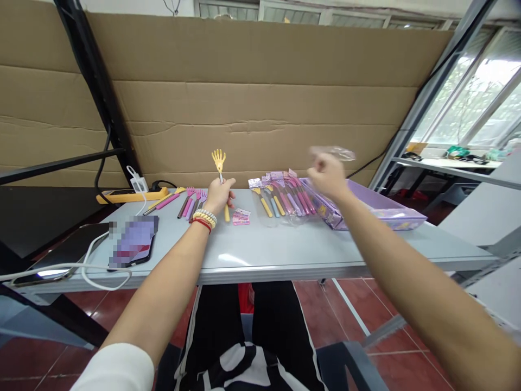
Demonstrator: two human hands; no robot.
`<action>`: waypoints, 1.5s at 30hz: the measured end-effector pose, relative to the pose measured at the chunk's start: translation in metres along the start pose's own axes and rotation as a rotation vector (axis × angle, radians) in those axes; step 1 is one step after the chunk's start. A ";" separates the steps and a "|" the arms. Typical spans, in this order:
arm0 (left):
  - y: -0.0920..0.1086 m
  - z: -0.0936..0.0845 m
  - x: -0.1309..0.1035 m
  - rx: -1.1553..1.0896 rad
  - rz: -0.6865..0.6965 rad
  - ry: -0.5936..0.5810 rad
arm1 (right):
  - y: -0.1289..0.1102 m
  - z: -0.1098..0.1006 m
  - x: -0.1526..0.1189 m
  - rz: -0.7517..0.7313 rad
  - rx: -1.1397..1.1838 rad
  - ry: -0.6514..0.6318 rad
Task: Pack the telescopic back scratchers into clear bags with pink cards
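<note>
My left hand (pixel 220 196) is closed around a back scratcher with a yellow hand-shaped head (pixel 218 158), held upright above the table; its yellow handle end shows below my fingers. Beside that hand lie small pink printed cards (pixel 241 216). My right hand (pixel 326 176), smeared by motion, is raised in a fist with a clear plastic bag (pixel 334 152) in it. Below and left of it lies a row of bagged back scratchers (pixel 287 195) in yellow, blue, pink and purple. Several loose back scratchers (pixel 191 205) rest left of my left hand.
A purple box (pixel 391 214) stands at the right of the table (pixel 285 252). At the left are a phone (pixel 134 244), a dark device (pixel 73 250) with a white cable, and a yellow power strip (pixel 130 195). Cardboard (pixel 260 98) walls off the back.
</note>
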State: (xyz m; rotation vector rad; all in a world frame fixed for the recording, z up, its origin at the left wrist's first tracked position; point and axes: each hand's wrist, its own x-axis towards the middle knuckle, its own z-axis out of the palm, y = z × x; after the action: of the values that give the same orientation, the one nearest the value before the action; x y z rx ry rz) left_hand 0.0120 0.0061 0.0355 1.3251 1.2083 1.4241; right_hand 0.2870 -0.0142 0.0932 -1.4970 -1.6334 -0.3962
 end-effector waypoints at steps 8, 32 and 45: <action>-0.020 0.018 -0.016 -0.441 -0.031 -0.299 | -0.107 0.107 -0.060 -0.228 0.164 -0.474; -0.008 -0.003 -0.009 -0.329 -0.141 0.137 | -0.083 0.105 -0.067 0.436 1.209 -0.860; -0.011 -0.001 -0.016 -0.419 -0.077 -0.174 | -0.079 0.117 -0.068 0.291 0.904 -0.455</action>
State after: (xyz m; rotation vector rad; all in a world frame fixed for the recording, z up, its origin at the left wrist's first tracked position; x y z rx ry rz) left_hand 0.0118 -0.0074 0.0216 1.0723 0.7846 1.3821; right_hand 0.1636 0.0083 -0.0017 -1.1037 -1.5524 0.8070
